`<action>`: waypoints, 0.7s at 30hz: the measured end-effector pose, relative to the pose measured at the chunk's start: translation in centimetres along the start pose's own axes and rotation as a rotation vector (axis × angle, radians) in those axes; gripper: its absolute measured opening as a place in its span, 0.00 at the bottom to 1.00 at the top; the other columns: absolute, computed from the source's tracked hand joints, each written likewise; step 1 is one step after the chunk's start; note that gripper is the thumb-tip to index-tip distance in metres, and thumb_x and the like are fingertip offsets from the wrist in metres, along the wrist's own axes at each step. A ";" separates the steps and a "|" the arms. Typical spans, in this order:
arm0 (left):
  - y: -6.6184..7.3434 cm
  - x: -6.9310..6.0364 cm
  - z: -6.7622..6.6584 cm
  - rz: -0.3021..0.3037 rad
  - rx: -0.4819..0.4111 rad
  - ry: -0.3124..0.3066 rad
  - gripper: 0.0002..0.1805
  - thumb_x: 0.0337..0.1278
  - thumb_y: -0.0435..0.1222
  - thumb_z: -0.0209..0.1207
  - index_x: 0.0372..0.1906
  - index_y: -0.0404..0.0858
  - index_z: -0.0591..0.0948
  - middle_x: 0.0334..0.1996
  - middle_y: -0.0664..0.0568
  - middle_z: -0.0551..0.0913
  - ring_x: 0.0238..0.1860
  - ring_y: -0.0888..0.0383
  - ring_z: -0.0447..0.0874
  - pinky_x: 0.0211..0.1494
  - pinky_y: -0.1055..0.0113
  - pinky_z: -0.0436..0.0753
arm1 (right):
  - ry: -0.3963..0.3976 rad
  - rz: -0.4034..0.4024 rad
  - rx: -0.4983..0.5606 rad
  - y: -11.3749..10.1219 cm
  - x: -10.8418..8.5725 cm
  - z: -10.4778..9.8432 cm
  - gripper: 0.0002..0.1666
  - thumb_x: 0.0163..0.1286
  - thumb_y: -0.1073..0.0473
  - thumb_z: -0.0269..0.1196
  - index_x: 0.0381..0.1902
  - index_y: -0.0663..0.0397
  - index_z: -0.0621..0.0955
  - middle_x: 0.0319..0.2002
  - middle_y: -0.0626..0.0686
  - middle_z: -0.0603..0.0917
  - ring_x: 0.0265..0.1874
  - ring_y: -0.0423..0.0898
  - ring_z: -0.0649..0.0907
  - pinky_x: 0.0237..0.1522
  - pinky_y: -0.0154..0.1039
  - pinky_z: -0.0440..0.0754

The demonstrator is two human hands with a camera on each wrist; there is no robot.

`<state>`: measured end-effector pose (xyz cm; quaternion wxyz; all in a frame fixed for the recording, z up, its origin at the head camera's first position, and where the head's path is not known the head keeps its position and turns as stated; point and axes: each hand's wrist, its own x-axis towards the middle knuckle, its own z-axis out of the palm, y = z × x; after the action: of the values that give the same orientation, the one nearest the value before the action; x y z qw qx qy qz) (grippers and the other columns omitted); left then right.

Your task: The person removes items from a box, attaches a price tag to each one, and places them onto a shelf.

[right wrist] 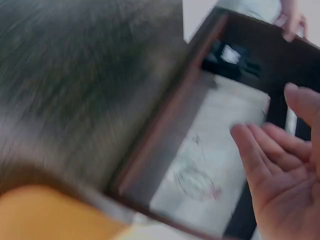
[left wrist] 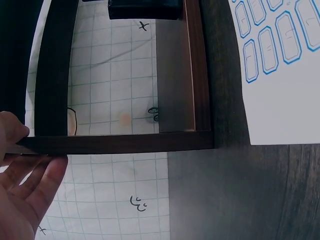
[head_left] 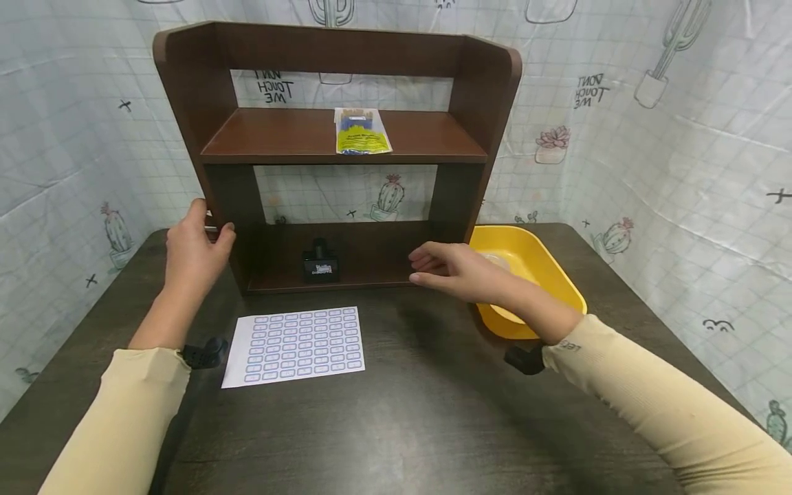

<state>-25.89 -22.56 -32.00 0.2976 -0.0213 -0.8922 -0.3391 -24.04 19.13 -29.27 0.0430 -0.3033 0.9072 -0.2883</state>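
A dark brown wooden shelf unit (head_left: pixel 340 49) stands at the back of the table. My left hand (head_left: pixel 194 254) pinches its left side panel (left wrist: pixel 125 144), the thumb on the inner face and the fingers on the outer one. In front of the lower right compartment hovers my right hand (head_left: pixel 454 268), fingers loosely bent and nothing in it; the blurred right wrist view also shows the palm (right wrist: pixel 290 205) apart from the shelf. On the lower board sits a small black object (head_left: pixel 320 265) with a knob and white lettering. A yellow and blue packet (head_left: pixel 361 134) lies on the upper board.
A white sheet of blue-outlined labels (head_left: pixel 303 347) lies on the dark table (head_left: pixel 383 426) before the shelf. At right stands a yellow plastic tray (head_left: pixel 551 275) with something clear inside, partly behind my right forearm. Patterned cloth (head_left: pixel 674 165) hangs around the table's back and sides.
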 end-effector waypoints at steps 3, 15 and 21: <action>0.0 0.1 0.1 -0.001 0.001 -0.005 0.17 0.75 0.38 0.54 0.58 0.28 0.73 0.50 0.26 0.84 0.50 0.30 0.86 0.49 0.36 0.83 | -0.021 0.020 -0.012 0.9 -2.1 -2.5 0.20 0.75 0.54 0.67 0.60 0.57 0.83 0.53 0.52 0.89 0.53 0.49 0.87 0.57 0.50 0.86; -0.1 -0.2 -0.2 -0.003 -0.008 0.005 0.17 0.75 0.37 0.55 0.58 0.29 0.73 0.49 0.27 0.85 0.48 0.31 0.87 0.48 0.37 0.83 | 0.040 0.192 -0.159 6.8 -4.8 -9.3 0.22 0.78 0.51 0.64 0.60 0.61 0.82 0.54 0.59 0.89 0.54 0.56 0.87 0.59 0.55 0.83; 0.1 -0.1 0.0 0.001 -0.011 0.010 0.16 0.74 0.36 0.55 0.57 0.29 0.74 0.49 0.27 0.85 0.47 0.31 0.87 0.49 0.37 0.83 | 0.097 0.254 -0.109 9.6 -4.4 -9.7 0.32 0.77 0.52 0.66 0.67 0.69 0.75 0.61 0.69 0.83 0.61 0.63 0.83 0.63 0.58 0.80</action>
<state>-25.79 -22.48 -32.02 0.3018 -0.0216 -0.8888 -0.3442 -27.97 32.73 -26.97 0.0187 -0.1739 0.9536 -0.2449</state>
